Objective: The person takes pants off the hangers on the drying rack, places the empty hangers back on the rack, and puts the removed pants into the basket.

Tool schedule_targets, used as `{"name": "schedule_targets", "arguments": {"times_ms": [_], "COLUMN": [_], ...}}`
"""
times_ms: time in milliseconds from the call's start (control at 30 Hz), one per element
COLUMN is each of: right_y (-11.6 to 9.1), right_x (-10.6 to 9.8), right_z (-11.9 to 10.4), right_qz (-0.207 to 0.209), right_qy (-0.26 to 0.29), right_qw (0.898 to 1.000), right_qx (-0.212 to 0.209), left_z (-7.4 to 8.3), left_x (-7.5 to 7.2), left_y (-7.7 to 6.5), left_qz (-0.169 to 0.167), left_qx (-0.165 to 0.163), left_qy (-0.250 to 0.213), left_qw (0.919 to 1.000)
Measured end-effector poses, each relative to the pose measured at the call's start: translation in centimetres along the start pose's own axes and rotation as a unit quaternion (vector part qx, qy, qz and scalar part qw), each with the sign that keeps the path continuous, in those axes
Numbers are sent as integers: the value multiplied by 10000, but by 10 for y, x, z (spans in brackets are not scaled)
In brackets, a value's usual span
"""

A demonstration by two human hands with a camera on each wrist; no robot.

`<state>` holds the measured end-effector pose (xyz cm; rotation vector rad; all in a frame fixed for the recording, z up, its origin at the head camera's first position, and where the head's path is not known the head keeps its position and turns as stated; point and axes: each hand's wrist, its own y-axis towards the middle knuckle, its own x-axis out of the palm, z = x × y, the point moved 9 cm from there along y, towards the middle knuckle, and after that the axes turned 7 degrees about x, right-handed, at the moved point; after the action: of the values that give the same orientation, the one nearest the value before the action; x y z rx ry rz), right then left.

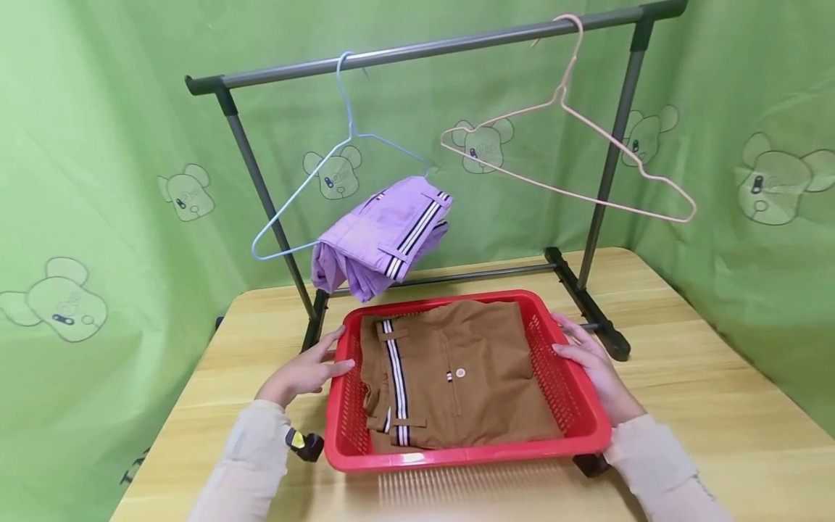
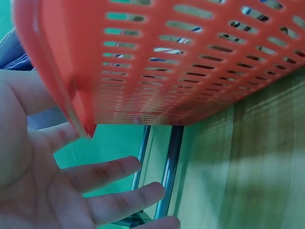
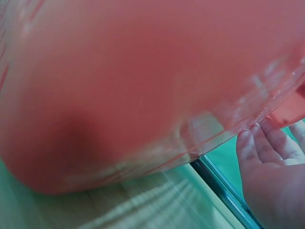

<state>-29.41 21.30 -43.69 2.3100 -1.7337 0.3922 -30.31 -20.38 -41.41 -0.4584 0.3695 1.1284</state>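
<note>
A red plastic basket (image 1: 470,460) with slotted walls is close over the table in front of me. Inside lie folded brown trousers (image 1: 489,399) with a striped waistband and a white button. My left hand (image 1: 306,374) holds the basket's left rim between thumb and index finger. In the left wrist view its other fingers (image 2: 119,202) spread out straight below the rim. On the right side my right hand (image 1: 595,373) grips the rim, thumb on top. The right wrist view shows those fingertips (image 3: 255,133) against the basket's underside, which fills most of that view.
Behind the basket stands a metal clothes rack (image 1: 430,49). Folded purple trousers (image 1: 385,235) hang on a blue hanger (image 1: 350,132), near the basket's back rim. A pink hanger (image 1: 562,90) hangs bare at right. Small black objects (image 1: 305,444) sit by the basket on the wooden table (image 1: 704,406).
</note>
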Motion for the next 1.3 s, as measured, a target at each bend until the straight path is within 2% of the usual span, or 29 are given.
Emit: {"name": "schedule_targets", "arguments": {"times_ms": [133,200,267,367,433,467,533,600,700,767,833,900,1000,1067,1133,1200,1300], "right_y": [-1,0,1,2,2,2,2,1,1,1,-1,-3,-4,-3,-2,-1,0], "right_x": [-1,0,1,2,2,2,1,1,1,0,-1,-3,-3,-2,-1,-1,-1], "right_z": [-2,-2,-1,0,0,-1,-1,-2,-1,0,0,0,2,3,4,4,3], "right_qz": [0,-21,-64,-101,-114,-106,-79,-72,-59,-53,-46,-55,-88,-95,-78,-28,44], "right_qy": [14,14,24,21,27,38,28,26,22,16,24,24,55,58,52,47,6], "right_qw": [10000,10000,10000,9999,9999,9999,10000,10000,10000,10000,10000,10000,9999,9999,9999,9998,9997], "right_qx": [-19,-10,13,18,1,-1,-15,-11,25,21,7,-23,10,61,121,174,230], "left_z": [9,15,23,35,48,55,72,89,111,123,135,146,164,175,186,195,204], "left_x": [-8,-17,-31,-58,-77,-86,-103,-118,-135,-141,-145,-148,-152,-153,-153,-152,-151], "left_y": [2,2,0,-5,-10,-14,-21,-28,-37,-39,-41,-42,-45,-48,-50,-49,-45], "left_qz": [125,316,611,1199,1669,1902,2340,2708,3033,3111,3149,3207,3338,3378,3356,3247,3037], "left_qx": [438,598,702,713,746,783,974,1218,1529,1611,1666,1684,1631,1494,1290,1053,790], "left_qy": [593,856,881,255,-366,-702,-1402,-2043,-2717,-2839,-2680,-2295,-1263,-364,483,1140,1727], "left_qw": [9972,9940,9918,9899,9825,9761,9571,9328,9005,8926,8951,9034,9198,9286,9319,9330,9337]}}
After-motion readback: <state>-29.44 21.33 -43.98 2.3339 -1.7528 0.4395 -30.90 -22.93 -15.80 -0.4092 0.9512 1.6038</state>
